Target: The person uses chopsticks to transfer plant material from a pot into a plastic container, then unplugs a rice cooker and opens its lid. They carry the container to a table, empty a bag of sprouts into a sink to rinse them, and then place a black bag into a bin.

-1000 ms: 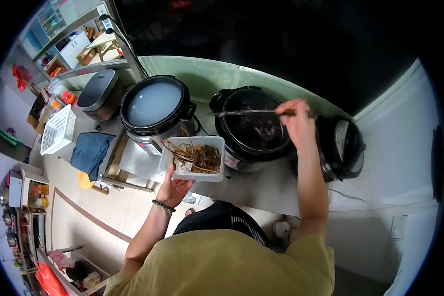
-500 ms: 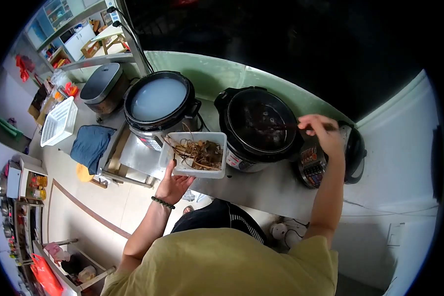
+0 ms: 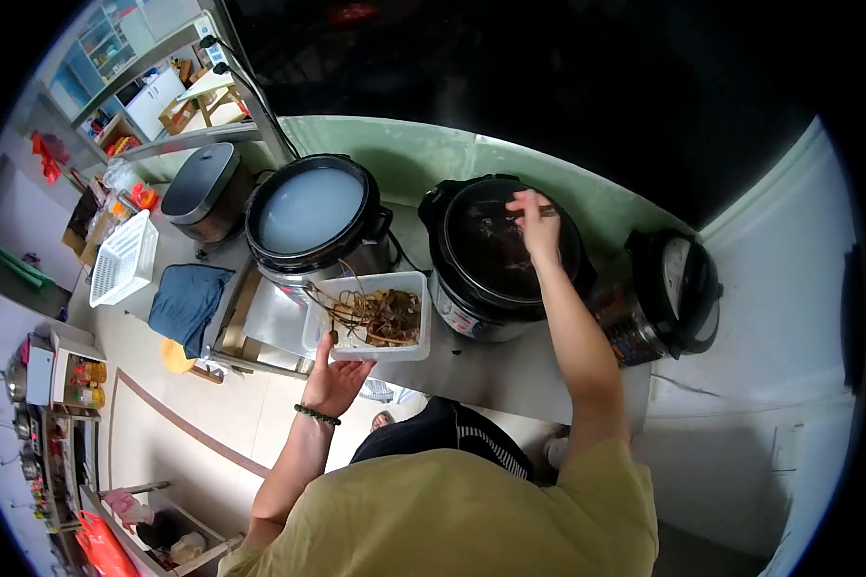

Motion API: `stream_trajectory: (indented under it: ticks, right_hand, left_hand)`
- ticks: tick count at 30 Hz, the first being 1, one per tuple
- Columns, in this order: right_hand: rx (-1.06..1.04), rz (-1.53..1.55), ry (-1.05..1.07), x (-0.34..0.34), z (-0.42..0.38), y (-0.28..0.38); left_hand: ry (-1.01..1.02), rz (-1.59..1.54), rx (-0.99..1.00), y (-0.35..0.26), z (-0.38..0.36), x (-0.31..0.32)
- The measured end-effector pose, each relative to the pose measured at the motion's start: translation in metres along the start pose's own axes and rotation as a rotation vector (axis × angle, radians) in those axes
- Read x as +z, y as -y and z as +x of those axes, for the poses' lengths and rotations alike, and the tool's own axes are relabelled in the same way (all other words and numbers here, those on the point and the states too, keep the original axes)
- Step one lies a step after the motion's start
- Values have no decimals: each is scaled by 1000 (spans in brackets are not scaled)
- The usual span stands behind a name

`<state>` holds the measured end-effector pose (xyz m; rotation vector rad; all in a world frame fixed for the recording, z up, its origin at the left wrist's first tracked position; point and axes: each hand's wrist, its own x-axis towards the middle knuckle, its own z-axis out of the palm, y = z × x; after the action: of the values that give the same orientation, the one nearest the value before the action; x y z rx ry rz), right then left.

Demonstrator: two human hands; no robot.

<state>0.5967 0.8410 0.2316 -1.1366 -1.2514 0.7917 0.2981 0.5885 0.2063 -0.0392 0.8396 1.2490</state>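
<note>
My left hand (image 3: 334,385) grips the near side of a clear plastic container (image 3: 416,352), thumb on the rim and fingers underneath. Tangled brown dried roots or stems (image 3: 385,315) lie inside it, some poking over its far edge. Over the open black electric pressure cooker (image 3: 443,274), my right hand (image 3: 539,226) is closed around dark, slender chopsticks (image 3: 547,210), only partly visible against the pot. Dark liquid (image 3: 496,252) with a few pale spots fills the pot. To the left stands another open cooker (image 3: 260,255) holding cloudy whitish liquid (image 3: 310,207).
A third cooker with its lid raised (image 3: 659,298) stands at the right by the wall. On the left are a grey lidded appliance (image 3: 202,192), a white plastic basket (image 3: 125,258) and a dark blue cloth (image 3: 188,298). Cables run up the window frame.
My right hand has moved left from the pot's right rim to above its middle, still with the chopsticks. The container in my left hand has shifted slightly left and nearer to me.
</note>
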Motion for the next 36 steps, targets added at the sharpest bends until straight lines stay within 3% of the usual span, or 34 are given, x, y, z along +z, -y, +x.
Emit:
stream_trajectory:
  ticks: [6,12,13,16,19,22,24,28,31,32,36]
  right_hand:
    - [71,283,-211,-38,-2,20]
    - [155,630,-60,-40,-44,103]
    - [88,597,79,-36,-58,121]
    - [-191,123,858,-39,-80,154]
    - [-354,108,979,-39,-87,166]
    - [-310,-142,1096,-38,-94,188]
    - [-368,-49,1037,-39,-96,184]
    - [-376,-130,1132,-37,-99,201]
    - [-574,49,874,-57,-87,202]
    - [-494,26,773,-72,-83,201]
    - [192,-447,547,-90,-53,179]
  left_hand:
    - [-8,-31,-8,1,1,-5]
    - [59,-16,-50,-1,9,-4]
    - [45,2,-54,-2,6,1]
    - [85,21,-27,-2,10,4]
    - [74,14,-40,-1,9,9]
    - [70,4,-50,-1,7,9]
    - [83,7,-52,-3,8,8]
    - [74,-7,-45,0,5,7]
    - [78,-39,-55,0,9,2]
    - [90,-32,-57,0,10,-1]
    - [89,-94,-9,-1,8,-9]
